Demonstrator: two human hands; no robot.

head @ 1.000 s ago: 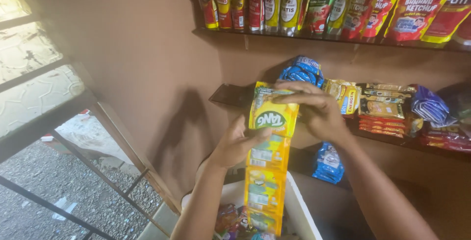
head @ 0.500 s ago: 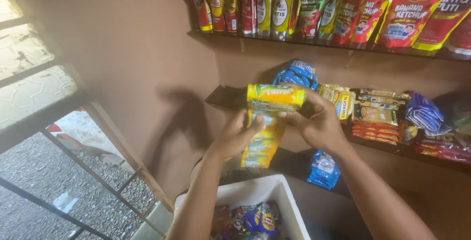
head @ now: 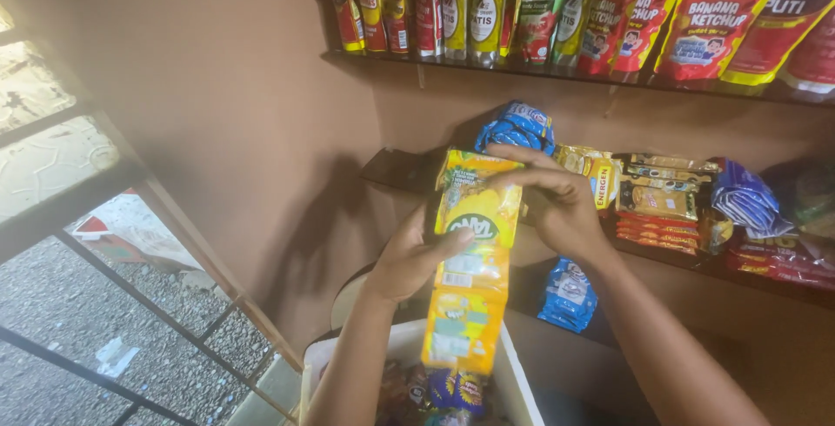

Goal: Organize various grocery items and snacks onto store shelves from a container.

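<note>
A strip of joined yellow and orange drink-powder sachets [head: 472, 252] hangs in front of the shelves. My right hand [head: 548, 195] grips the top sachet from the right, fingers over its upper edge. My left hand [head: 413, 256] holds the strip from below left, thumb pressed on the front of the top sachet. The strip's lower end dangles over a white box [head: 522, 395] that holds more colourful packets.
An upper shelf [head: 557, 73] carries red and yellow sauce pouches. A lower shelf [head: 391, 169] holds blue, yellow and red snack packets. A blue packet [head: 567, 295] hangs below it. A brown wall is on the left, with a metal window grille [head: 130, 269] over gravel ground.
The strip was folded over at its top half a second ago; now it hangs unfolded with the top sachet facing me. Both hands have shifted slightly lower along it.
</note>
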